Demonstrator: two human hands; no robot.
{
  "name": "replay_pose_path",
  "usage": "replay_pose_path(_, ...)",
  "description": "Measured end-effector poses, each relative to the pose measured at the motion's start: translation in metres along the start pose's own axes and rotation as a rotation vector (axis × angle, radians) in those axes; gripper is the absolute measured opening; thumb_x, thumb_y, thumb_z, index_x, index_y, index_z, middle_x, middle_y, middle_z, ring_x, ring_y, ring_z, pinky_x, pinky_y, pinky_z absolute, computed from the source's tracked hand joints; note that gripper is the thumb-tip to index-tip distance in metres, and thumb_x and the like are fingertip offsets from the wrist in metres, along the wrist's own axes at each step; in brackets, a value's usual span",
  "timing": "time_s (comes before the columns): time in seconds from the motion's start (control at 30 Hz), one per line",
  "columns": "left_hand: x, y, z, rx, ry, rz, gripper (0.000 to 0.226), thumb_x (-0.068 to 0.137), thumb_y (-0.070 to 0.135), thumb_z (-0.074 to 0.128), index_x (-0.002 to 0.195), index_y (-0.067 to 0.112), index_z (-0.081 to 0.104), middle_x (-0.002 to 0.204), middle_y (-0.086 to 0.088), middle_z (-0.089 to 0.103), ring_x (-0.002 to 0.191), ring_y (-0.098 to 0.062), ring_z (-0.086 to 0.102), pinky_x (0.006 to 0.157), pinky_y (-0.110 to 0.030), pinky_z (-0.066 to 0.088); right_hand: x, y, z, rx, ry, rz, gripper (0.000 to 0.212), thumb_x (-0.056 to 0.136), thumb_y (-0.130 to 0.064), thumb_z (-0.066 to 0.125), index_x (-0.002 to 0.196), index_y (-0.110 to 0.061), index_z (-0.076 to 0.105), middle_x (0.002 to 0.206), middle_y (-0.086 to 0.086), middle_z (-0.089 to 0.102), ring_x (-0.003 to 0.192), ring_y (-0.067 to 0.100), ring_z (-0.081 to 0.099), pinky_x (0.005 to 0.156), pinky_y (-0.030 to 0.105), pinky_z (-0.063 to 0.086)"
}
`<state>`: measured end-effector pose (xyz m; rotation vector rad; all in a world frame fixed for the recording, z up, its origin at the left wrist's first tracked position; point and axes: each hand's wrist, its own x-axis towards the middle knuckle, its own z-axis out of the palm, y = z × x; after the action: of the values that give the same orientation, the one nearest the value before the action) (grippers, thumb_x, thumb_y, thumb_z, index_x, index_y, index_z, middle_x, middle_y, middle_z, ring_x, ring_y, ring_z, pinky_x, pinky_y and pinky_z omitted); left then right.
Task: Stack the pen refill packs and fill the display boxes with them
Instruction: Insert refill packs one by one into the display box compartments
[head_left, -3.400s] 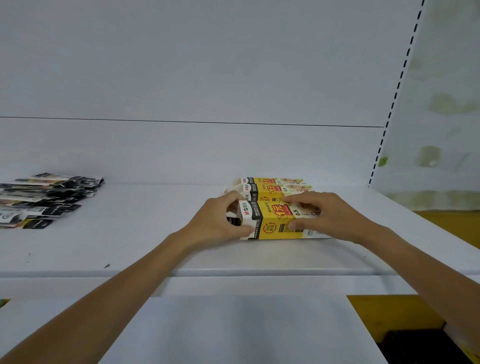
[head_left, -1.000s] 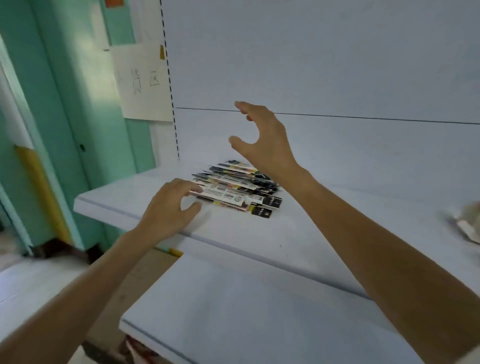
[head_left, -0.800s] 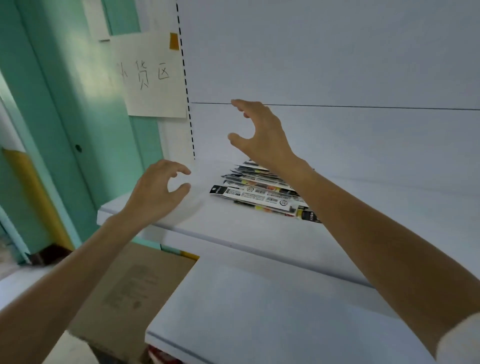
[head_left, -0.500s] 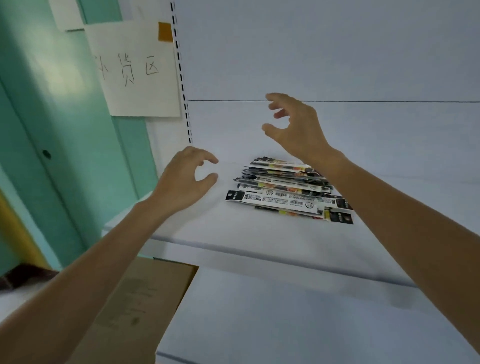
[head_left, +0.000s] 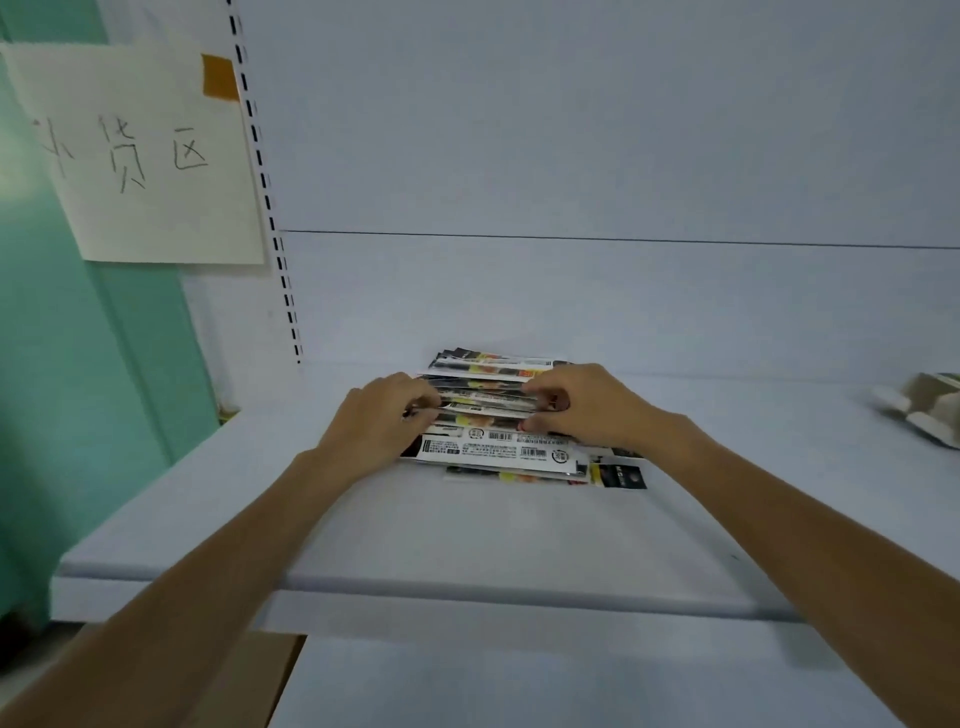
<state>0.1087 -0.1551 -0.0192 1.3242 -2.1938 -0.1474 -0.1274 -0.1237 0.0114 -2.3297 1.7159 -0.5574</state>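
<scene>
Here both hands meet on the loose pile of pen refill packs (head_left: 500, 453), which lies on the white shelf (head_left: 467, 535). The left hand (head_left: 383, 422) grips the packs' left ends, and the right hand (head_left: 589, 410) pinches their right ends, fingers curled.

Shop: white shelving (head_left: 467, 540) on slotted upright (head_left: 270, 208), handwritten paper sign (head_left: 140, 156), pen refill packs (head_left: 498, 453).
</scene>
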Motion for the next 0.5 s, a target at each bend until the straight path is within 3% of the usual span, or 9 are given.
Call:
replay_pose_path(0.07, 0.001, -0.003, -0.002, -0.077, 0.021, -0.028, 0.018, 0.085, 0.027, 0.064, 0.103, 0.022, 0.065, 0.098, 0.006, 0.064, 0.09, -0.016, 0.06, 0.087, -0.038, 0.047, 0.004, 0.0, 0.0, 0.007, -0.007, -0.026, 0.03, 0.084, -0.031, 0.066, 0.111, -0.016, 0.067, 0.095, -0.007, 0.059, 0.089, 0.009, 0.054, 0.08, 0.022, 0.043)
replay_pose_path(0.13, 0.002, -0.005, -0.005, -0.156, 0.031, -0.047, 0.029, 0.079, 0.026, 0.071, 0.106, 0.023, 0.061, 0.098, 0.008, 0.061, 0.09, -0.013, 0.059, 0.087, -0.035, 0.048, 0.007, 0.002, -0.001, -0.002, 0.049, -0.063, 0.023, 0.088, -0.029, 0.061, 0.101, -0.014, 0.071, 0.091, -0.003, 0.063, 0.084, 0.013, 0.056, 0.075, 0.025, 0.045)
replay_pose_path(0.23, 0.003, -0.007, -0.006, -0.055, 0.056, -0.071, 0.063, 0.073, 0.031, 0.076, 0.128, 0.022, 0.046, 0.126, 0.0, 0.05, 0.114, -0.017, 0.047, 0.098, -0.033, 0.04, 0.011, 0.004, -0.004, -0.013, 0.174, -0.091, 0.026, 0.092, -0.027, 0.054, 0.094, -0.006, 0.07, 0.093, 0.007, 0.066, 0.085, 0.023, 0.06, 0.08, 0.039, 0.048)
replay_pose_path(0.3, 0.004, -0.005, -0.011, 0.049, 0.156, -0.031, 0.079, 0.072, 0.035, 0.077, 0.137, 0.021, 0.035, 0.139, -0.002, 0.038, 0.127, -0.021, 0.033, 0.105, -0.035, 0.03, 0.015, 0.004, -0.005, -0.026, 0.26, -0.137, 0.022, 0.094, -0.022, 0.051, 0.098, -0.008, 0.068, 0.095, 0.006, 0.067, 0.087, 0.023, 0.061, 0.081, 0.04, 0.048)
replay_pose_path(0.4, 0.009, 0.005, -0.019, 0.226, 0.242, 0.204, 0.071, 0.08, 0.036, 0.069, 0.14, 0.02, 0.033, 0.143, -0.002, 0.036, 0.133, -0.02, 0.027, 0.109, -0.033, 0.022, 0.016, -0.007, -0.003, -0.074, 0.309, -0.238, 0.019, 0.094, -0.017, 0.051, 0.1, -0.009, 0.067, 0.091, 0.004, 0.069, 0.081, 0.022, 0.062, 0.075, 0.041, 0.05)
replay_pose_path(0.5, 0.017, 0.02, -0.021, 0.379, 0.17, 0.344, 0.046, 0.091, 0.032, 0.055, 0.133, 0.018, 0.044, 0.128, -0.001, 0.054, 0.122, -0.02, 0.046, 0.102, -0.031, 0.027, 0.014, -0.022, -0.002, -0.048, 0.332, -0.374, 0.018, 0.093, -0.014, 0.053, 0.101, -0.007, 0.068, 0.09, 0.006, 0.07, 0.078, 0.021, 0.063, 0.073, 0.031, 0.049)
